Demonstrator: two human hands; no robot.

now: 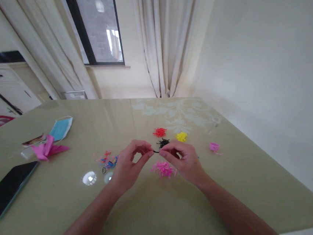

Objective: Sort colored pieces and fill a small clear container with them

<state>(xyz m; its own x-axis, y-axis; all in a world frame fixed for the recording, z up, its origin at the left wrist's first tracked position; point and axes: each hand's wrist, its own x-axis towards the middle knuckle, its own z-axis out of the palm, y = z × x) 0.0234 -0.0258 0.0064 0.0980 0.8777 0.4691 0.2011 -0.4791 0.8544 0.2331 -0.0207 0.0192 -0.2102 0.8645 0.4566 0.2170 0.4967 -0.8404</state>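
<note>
Between my two hands a short, thin black strand [156,152] is stretched, its exact kind too small to make out. My left hand [130,164] pinches one end with thumb and forefinger. The other end is pinched by my right hand [183,160]. Just behind the fingertips lies a heap of black strands [163,142], partly covered by my right hand. A pink heap [164,169] is on the table in front of the hands, below the strand. Farther back are a red heap [159,132] and a yellow heap [181,137] of similar small pieces.
Left of my left hand lie mixed coloured pieces [107,161] and a shiny round disc [89,178]. A phone [10,187], a pink folded-paper bird [48,149] and a blue face mask [61,129] are farther left. A pink coil [214,147] sits on the right, near the wall.
</note>
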